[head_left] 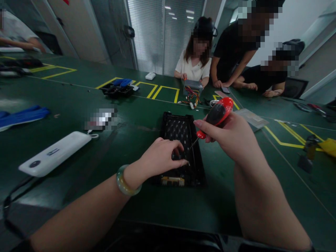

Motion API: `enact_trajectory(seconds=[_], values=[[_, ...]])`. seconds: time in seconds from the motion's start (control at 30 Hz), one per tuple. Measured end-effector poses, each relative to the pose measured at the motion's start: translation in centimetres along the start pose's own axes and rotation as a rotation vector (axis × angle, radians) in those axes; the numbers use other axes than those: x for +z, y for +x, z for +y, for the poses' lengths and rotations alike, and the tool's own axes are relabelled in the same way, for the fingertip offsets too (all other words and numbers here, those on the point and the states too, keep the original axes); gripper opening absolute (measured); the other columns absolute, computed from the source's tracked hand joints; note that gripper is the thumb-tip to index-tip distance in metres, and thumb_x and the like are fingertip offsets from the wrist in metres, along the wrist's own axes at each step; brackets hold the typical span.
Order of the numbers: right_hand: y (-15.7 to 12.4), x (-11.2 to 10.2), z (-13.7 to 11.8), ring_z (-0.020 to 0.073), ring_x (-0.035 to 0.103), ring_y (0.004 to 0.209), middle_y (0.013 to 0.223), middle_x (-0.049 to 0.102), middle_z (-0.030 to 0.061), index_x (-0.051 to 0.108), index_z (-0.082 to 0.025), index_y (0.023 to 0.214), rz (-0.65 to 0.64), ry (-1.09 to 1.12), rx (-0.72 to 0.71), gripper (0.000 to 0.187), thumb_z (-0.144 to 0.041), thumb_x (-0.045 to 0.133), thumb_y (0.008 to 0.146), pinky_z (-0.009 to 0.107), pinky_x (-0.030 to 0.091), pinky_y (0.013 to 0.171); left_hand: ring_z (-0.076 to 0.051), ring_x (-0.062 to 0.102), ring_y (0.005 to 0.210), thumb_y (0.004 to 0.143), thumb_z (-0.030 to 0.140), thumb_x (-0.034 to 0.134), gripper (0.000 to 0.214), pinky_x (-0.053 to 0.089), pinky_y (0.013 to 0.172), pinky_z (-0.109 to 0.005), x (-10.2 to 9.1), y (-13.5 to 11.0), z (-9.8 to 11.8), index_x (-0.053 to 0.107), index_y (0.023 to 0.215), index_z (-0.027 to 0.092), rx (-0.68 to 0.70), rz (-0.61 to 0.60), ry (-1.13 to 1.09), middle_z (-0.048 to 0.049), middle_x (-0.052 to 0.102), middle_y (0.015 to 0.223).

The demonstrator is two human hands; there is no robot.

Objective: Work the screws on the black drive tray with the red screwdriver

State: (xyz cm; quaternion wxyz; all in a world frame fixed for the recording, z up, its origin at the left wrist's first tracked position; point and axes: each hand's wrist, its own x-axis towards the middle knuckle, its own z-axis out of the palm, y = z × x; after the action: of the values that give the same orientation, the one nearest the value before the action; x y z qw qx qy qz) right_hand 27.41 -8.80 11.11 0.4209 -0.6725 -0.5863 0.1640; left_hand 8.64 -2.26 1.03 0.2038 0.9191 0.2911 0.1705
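Your right hand (231,134) clamps the screwdriver (218,112), slanting down-left toward the black casing (178,131) under your left hand (159,157), fingers apart

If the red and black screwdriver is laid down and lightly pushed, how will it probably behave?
The red and black screwdriver would likely roll, since its thick handle looks rounded. It may turn in a curve, as the handle is much fatter than the thin shaft. The shaft looks straight and metallic, so it should probably stay stiff.
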Motion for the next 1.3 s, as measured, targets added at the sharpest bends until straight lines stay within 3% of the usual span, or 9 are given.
enact_trajectory(seconds=[0.43,0.7,1.0,1.3], values=[[-0.47,0.07,-0.41,0.0146,0.061,0.05,0.06,0.065,-0.0011,0.061,-0.018,0.08,0.034,0.049,-0.047,0.037,-0.05,0.079,0.074,0.026,0.046,0.049,-0.017,0.067,0.081,0.087,0.044,0.064,0.024,0.048,0.079,-0.031,0.25,0.12,0.0,0.065,0.097,0.022,-0.042,0.031,-0.068,0.0017,0.072,0.086],[-0.53,-0.08,-0.54,0.0126,0.058,0.047,0.06,0.065,-0.0017,0.06,-0.018,0.079,0.034,0.112,-0.057,0.033,-0.041,0.082,0.073,0.025,0.044,0.047,-0.017,0.067,0.079,0.086,0.048,0.064,0.027,0.049,0.073,-0.03,0.43,-0.03,0.07,0.066,0.094,0.023,-0.078,0.035,-0.106,0.0019,0.072,0.085],[-0.46,-0.05,-0.31,0.014,0.06,0.05,0.06,0.065,-0.0023,0.059,-0.019,0.08,0.039,0.092,-0.061,0.036,-0.046,0.081,0.073,0.026,0.044,0.048,-0.017,0.066,0.08,0.087,0.05,0.063,0.028,0.048,0.072,-0.029,0.37,0.0,0.33,0.067,0.094,0.023,-0.101,0.018,-0.159,0.0014,0.072,0.086],[-0.42,-0.17,-0.24,0.0155,0.061,0.056,0.065,0.066,0.0,0.059,-0.019,0.081,0.035,0.035,-0.056,0.039,-0.052,0.078,0.074,0.027,0.046,0.052,-0.017,0.065,0.081,0.09,0.038,0.06,0.018,0.046,0.073,-0.029,0.22,0.08,0.34,0.068,0.094,0.022,-0.094,0.021,-0.182,0.0002,0.072,0.089]])
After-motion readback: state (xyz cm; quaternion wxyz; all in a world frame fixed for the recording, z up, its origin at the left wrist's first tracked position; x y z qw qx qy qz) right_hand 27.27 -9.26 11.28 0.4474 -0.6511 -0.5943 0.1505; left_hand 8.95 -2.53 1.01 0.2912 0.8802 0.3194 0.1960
